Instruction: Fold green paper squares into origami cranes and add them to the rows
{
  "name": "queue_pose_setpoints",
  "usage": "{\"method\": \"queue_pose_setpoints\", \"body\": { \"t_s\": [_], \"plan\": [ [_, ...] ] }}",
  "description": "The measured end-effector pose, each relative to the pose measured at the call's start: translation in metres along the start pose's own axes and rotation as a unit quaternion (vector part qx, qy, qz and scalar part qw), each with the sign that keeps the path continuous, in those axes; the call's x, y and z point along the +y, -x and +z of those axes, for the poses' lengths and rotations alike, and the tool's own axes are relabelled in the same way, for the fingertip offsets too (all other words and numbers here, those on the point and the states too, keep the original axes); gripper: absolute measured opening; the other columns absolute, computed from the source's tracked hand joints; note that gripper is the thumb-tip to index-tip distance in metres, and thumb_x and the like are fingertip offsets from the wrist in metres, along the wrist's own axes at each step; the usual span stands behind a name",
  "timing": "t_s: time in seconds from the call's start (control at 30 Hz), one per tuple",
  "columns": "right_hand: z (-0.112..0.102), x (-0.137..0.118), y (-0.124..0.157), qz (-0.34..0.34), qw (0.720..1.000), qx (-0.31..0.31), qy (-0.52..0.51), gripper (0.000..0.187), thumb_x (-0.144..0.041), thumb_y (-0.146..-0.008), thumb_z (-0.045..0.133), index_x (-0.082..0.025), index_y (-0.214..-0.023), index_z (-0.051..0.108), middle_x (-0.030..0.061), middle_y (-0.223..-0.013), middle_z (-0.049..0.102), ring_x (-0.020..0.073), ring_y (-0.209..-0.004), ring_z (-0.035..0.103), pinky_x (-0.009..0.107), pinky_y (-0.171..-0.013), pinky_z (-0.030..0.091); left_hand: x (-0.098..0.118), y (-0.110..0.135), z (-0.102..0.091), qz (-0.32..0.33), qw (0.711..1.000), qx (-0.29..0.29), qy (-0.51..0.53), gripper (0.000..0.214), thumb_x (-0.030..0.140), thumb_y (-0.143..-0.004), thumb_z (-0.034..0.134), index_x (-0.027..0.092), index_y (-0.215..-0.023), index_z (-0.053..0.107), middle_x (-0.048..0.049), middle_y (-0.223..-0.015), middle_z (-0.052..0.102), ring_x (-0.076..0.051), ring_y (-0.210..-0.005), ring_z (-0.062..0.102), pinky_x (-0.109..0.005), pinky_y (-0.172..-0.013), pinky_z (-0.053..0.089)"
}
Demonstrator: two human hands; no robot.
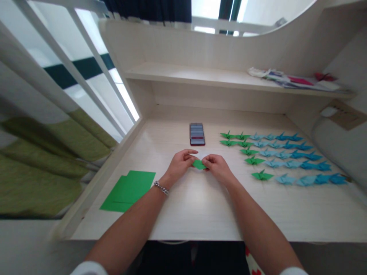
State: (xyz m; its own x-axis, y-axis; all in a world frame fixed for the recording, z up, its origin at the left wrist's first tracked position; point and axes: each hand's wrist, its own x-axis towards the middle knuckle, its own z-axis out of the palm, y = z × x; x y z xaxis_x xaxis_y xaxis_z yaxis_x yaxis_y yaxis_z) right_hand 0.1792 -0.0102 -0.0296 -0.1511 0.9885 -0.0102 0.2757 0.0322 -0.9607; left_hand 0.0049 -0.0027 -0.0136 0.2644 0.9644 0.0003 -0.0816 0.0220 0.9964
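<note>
A small folded piece of green paper [198,164] is held between my two hands above the middle of the desk. My left hand [182,162] pinches its left side, with the index finger stretched out above it. On the other side, my right hand [217,166] grips the right edge between thumb and fingers. Part of the paper is hidden behind the fingertips. Flat green paper sheets [130,191] lie overlapping to the left, beside my left forearm.
Rows of folded paper cranes, green [262,175] through light blue [286,179] to darker blue [338,178], stand at the right. A phone [197,134] lies beyond my hands. Papers [298,79] rest on the shelf [200,74]. A socket panel [345,114] holds a plugged-in cable.
</note>
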Motion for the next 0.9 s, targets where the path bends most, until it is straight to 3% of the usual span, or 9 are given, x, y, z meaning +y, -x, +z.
{"method": "queue_pose_setpoints", "body": {
  "t_s": [0.27, 0.4, 0.53, 0.73, 0.9],
  "plan": [
    [0.003, -0.004, 0.003, -0.015, 1.0, -0.013, 0.012, 0.02, -0.036, -0.075, 0.057, -0.016, -0.075, 0.064, 0.0013, -0.066, 0.063, 0.0132, -0.059, 0.055, 0.024, -0.056, 0.042, -0.005, -0.003, -0.003, 0.048, 0.996, 0.035, -0.064, 0.025, 0.018, -0.067, 0.069, 0.013, -0.089, 0.059, -0.0025, -0.07, 0.066, -0.013, -0.066, 0.064, -0.025, -0.064, 0.05],
    [0.004, -0.007, 0.004, -0.049, 0.998, -0.013, 0.035, 0.021, -0.036, -0.074, 0.06, -0.016, -0.075, 0.065, 0.0013, -0.068, 0.063, 0.013, -0.061, 0.053, 0.024, -0.057, 0.04, -0.006, -0.002, -0.002, 0.049, 0.997, 0.016, -0.06, 0.033, 0.023, -0.069, 0.069, 0.014, -0.099, 0.058, -0.0033, -0.073, 0.066, -0.014, -0.067, 0.064, -0.026, -0.063, 0.05],
    [0.007, -0.005, 0.0, -0.036, 0.998, 0.052, -0.023, 0.025, -0.041, -0.073, 0.062, -0.016, -0.071, 0.063, 0.0002, -0.062, 0.06, 0.0124, -0.057, 0.05, 0.024, -0.054, 0.038, -0.008, -0.002, 0.003, 0.041, 0.998, 0.036, -0.019, 0.039, 0.029, -0.069, 0.071, 0.013, -0.102, 0.057, -0.0067, -0.083, 0.067, -0.016, -0.074, 0.064, -0.03, -0.069, 0.052],
    [0.016, -0.005, -0.001, 0.003, 0.981, 0.088, -0.176, 0.03, -0.044, -0.066, 0.068, -0.016, -0.075, 0.064, 0.0012, -0.066, 0.064, 0.0133, -0.058, 0.054, 0.025, -0.056, 0.041, -0.015, -0.004, 0.005, 0.044, 0.998, -0.009, -0.044, 0.025, 0.028, -0.068, 0.073, 0.012, -0.086, 0.065, -0.0083, -0.087, 0.069, -0.016, -0.079, 0.063, -0.032, -0.078, 0.05],
    [0.016, -0.003, -0.001, -0.011, 0.99, 0.076, -0.116, 0.027, -0.041, -0.068, 0.066, -0.016, -0.076, 0.066, 0.0024, -0.069, 0.065, 0.0143, -0.061, 0.056, 0.026, -0.061, 0.044, -0.017, -0.007, 0.001, 0.04, 0.998, 0.036, -0.011, 0.024, 0.029, -0.067, 0.073, 0.011, -0.082, 0.065, -0.007, -0.081, 0.069, -0.015, -0.072, 0.063, -0.03, -0.071, 0.051]
  ]
}}
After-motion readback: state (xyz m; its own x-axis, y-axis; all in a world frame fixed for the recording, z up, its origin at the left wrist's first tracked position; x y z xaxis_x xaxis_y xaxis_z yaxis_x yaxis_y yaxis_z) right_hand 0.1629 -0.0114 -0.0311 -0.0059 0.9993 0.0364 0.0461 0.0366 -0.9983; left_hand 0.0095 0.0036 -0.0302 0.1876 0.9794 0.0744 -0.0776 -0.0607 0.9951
